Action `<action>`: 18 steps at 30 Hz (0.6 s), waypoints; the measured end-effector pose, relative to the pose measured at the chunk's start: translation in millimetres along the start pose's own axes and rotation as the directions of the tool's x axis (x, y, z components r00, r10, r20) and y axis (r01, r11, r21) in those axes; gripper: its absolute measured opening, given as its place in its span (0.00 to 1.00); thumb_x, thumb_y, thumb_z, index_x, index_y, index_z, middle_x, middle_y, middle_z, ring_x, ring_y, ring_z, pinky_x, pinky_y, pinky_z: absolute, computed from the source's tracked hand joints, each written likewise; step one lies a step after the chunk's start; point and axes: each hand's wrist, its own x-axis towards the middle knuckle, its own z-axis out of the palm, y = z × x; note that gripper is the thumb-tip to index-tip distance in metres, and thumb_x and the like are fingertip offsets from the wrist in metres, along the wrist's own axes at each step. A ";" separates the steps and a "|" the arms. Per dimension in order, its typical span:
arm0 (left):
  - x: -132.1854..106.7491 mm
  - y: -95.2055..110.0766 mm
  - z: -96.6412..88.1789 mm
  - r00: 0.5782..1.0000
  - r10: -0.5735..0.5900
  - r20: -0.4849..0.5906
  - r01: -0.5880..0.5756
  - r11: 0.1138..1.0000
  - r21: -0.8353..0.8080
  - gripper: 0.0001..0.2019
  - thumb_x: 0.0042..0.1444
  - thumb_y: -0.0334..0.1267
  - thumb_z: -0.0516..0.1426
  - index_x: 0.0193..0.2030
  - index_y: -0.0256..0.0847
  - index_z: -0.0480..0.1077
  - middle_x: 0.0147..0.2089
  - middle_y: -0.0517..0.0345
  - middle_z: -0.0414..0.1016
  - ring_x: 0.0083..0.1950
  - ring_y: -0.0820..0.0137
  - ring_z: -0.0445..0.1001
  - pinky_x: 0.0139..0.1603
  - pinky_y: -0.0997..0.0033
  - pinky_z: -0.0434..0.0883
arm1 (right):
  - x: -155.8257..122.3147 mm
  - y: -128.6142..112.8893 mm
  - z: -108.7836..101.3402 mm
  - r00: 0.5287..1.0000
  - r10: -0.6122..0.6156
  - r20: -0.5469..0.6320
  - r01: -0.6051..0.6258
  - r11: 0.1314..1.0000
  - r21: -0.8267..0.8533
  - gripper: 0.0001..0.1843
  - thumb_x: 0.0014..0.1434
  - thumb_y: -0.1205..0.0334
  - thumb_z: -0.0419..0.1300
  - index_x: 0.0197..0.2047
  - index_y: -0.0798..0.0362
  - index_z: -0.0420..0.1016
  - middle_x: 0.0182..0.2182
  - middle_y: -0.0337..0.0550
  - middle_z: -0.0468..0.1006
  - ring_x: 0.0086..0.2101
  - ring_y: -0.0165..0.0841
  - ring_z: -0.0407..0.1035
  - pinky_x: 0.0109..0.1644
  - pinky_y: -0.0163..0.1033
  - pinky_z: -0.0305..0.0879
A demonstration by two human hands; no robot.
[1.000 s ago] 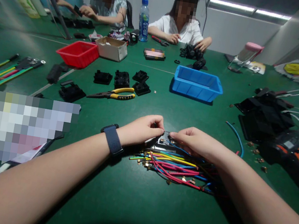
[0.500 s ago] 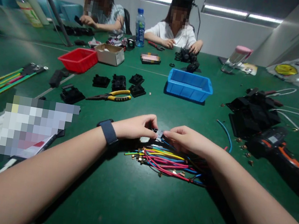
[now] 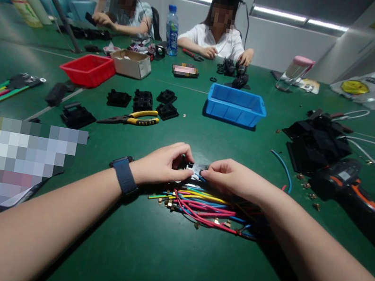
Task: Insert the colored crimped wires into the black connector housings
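Note:
My left hand (image 3: pixel 169 162) is closed, thumb and fingers pinching the left end of a small black and clear part (image 3: pixel 199 167). At its other end my right hand (image 3: pixel 225 173) pinches too, around what looks like a short blue wire (image 3: pixel 202 178). My fingers cover much of the part, so its exact kind is hidden. Just below my hands lies a bundle of red, yellow, blue and green wires (image 3: pixel 205 204), several with brass-coloured terminals (image 3: pixel 169 203) at their ends. A loose blue wire (image 3: pixel 285 166) curves on the table to the right of my right hand.
Long-nose pliers (image 3: pixel 130 117) lie among black plastic housings (image 3: pixel 143 101). Beyond are a red bin (image 3: pixel 89 71), a cardboard box (image 3: pixel 131 65) and a blue bin (image 3: pixel 235 106). An orange and black power tool (image 3: pixel 354 192) lies at right. Two people sit across the table.
The view has turned slightly, so most table items sit further left. Both hands stay at the small part, whose middle shows a little more between my fingers.

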 end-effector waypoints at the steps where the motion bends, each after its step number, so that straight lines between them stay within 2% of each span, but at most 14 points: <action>1: 0.1 0.1 -0.3 1.000 0.005 -0.003 -0.005 1.000 0.008 0.11 0.53 0.42 0.57 0.40 0.39 0.65 0.35 0.60 0.65 0.33 0.73 0.64 0.33 0.73 0.63 | 0.4 1.3 -1.0 1.000 0.006 0.010 -0.006 1.000 -0.007 0.21 0.53 0.45 0.56 0.22 0.53 0.62 0.16 0.31 0.60 0.17 0.23 0.52 0.20 0.31 0.47; 4: 0.2 1.0 -0.1 1.000 0.007 -0.008 -0.007 1.000 0.025 0.11 0.52 0.41 0.57 0.39 0.39 0.65 0.35 0.60 0.65 0.33 0.73 0.64 0.33 0.73 0.63 | 1.9 5.2 -1.8 1.000 0.028 0.000 -0.028 0.999 -0.016 0.22 0.53 0.44 0.57 0.21 0.53 0.62 0.15 0.31 0.59 0.17 0.23 0.51 0.19 0.32 0.45; 11: 0.2 3.7 1.7 0.999 -0.015 -0.029 0.016 0.999 0.041 0.09 0.51 0.39 0.57 0.38 0.39 0.65 0.34 0.61 0.63 0.33 0.73 0.63 0.32 0.74 0.62 | 2.9 6.4 4.9 0.994 0.028 -0.108 -0.032 0.999 -0.032 0.25 0.53 0.42 0.56 0.19 0.54 0.60 0.15 0.31 0.56 0.18 0.22 0.49 0.20 0.31 0.43; 15: 0.0 3.4 1.9 0.999 -0.021 -0.025 0.021 0.999 0.032 0.10 0.51 0.40 0.57 0.39 0.40 0.65 0.34 0.61 0.63 0.33 0.73 0.63 0.33 0.73 0.63 | 0.6 5.7 0.9 0.998 0.012 -0.064 -0.014 1.000 -0.028 0.23 0.54 0.43 0.55 0.21 0.54 0.62 0.16 0.32 0.59 0.18 0.23 0.51 0.21 0.31 0.45; 18: -0.3 3.0 1.5 1.000 -0.024 -0.017 0.025 0.999 0.027 0.10 0.51 0.40 0.57 0.39 0.40 0.65 0.35 0.61 0.63 0.34 0.72 0.63 0.33 0.73 0.63 | -2.0 7.5 -4.8 0.999 -0.021 -0.025 0.021 1.000 0.002 0.17 0.55 0.47 0.56 0.26 0.53 0.63 0.18 0.32 0.62 0.19 0.24 0.54 0.21 0.31 0.49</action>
